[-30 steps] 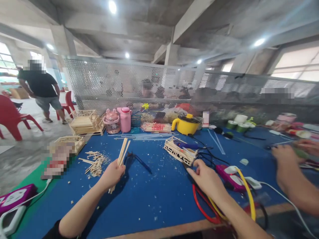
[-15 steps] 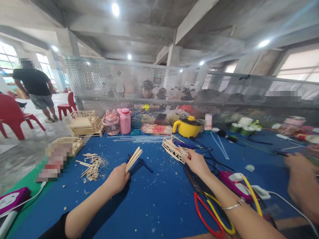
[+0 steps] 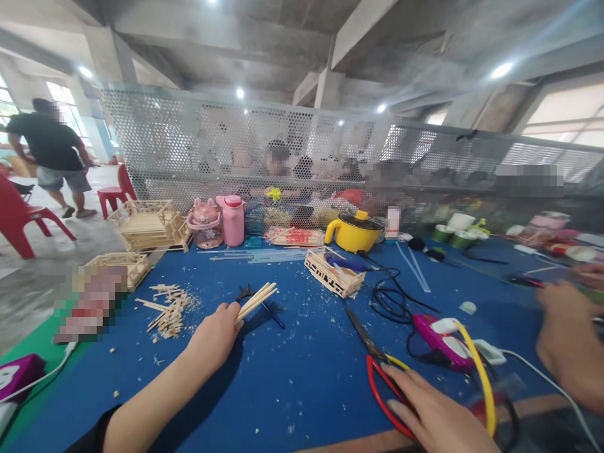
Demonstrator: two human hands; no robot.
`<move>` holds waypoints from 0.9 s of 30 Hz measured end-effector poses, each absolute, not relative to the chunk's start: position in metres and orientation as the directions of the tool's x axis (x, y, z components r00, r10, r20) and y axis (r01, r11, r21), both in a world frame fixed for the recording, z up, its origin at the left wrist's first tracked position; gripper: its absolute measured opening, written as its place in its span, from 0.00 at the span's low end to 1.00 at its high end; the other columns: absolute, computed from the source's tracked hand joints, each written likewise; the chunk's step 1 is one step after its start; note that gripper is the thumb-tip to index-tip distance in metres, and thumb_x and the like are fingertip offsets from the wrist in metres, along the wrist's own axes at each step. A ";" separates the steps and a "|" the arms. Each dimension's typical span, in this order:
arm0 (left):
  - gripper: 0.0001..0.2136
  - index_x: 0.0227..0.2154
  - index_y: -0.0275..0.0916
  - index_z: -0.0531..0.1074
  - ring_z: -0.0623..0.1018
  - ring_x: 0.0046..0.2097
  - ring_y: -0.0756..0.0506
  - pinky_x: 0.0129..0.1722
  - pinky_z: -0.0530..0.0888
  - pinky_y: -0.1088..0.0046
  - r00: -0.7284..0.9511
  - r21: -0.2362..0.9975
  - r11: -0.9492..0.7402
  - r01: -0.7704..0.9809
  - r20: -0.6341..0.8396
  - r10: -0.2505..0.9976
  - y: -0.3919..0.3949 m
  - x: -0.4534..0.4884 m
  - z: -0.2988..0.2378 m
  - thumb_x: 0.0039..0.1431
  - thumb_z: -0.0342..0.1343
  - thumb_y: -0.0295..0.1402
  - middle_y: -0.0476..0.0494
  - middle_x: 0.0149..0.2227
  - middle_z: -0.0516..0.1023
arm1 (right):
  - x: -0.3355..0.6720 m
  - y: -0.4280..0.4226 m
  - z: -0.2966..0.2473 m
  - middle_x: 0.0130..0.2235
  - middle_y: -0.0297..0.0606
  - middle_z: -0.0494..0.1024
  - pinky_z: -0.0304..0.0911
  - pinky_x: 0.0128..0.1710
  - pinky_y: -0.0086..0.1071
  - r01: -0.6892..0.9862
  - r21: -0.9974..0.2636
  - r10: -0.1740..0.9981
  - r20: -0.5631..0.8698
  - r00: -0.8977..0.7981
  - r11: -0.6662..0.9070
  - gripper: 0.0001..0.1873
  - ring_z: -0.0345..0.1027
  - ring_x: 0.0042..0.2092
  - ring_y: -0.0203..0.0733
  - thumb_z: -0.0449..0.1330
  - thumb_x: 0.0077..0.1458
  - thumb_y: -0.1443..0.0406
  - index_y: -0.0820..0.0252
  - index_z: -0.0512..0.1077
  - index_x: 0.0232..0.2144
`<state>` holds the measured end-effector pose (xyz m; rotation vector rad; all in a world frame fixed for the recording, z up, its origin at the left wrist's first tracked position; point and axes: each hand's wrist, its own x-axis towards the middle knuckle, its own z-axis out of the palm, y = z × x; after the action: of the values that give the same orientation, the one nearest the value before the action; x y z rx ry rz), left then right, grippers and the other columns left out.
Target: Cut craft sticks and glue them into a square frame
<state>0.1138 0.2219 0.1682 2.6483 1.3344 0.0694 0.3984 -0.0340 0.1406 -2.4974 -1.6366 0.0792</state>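
Observation:
My left hand [image 3: 214, 338] rests on the blue table [image 3: 292, 371], closed around a bundle of thin wooden sticks [image 3: 256, 301] that point up and to the right. My right hand [image 3: 436, 415] lies low at the front edge, fingers stretched flat over the red and yellow handles of a pair of scissors [image 3: 377, 362]. A small slatted wooden crate [image 3: 333, 274] stands further back in the middle, apart from both hands. Black pliers [image 3: 245, 292] lie just behind the sticks.
A pile of cut stick pieces [image 3: 168, 311] lies at the left. A purple glue gun [image 3: 441, 333] with cables sits right of the scissors. A yellow pot [image 3: 353, 233], pink bottle [image 3: 233, 220] and wooden models [image 3: 148, 225] line the back. Another person's hand [image 3: 569, 343] works at the right.
My right hand has pulled back from the wooden crate to the scissor handles near the front edge. My left hand has lowered the sticks, which now lean flatter to the right.

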 end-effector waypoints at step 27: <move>0.06 0.35 0.41 0.70 0.75 0.40 0.41 0.35 0.71 0.67 0.692 0.177 -0.677 0.714 -0.035 0.721 0.203 0.129 0.159 0.57 0.51 0.34 0.43 0.37 0.72 | 0.307 0.133 0.187 0.60 0.45 0.58 0.50 0.56 0.46 0.975 -0.129 0.983 0.051 -0.175 0.181 0.34 0.50 0.60 0.53 0.58 0.50 0.60 0.54 0.56 0.59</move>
<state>0.1295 0.2029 0.1588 2.7246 1.1664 0.0552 0.3072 0.1330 0.1870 -1.9337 -2.3169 0.1013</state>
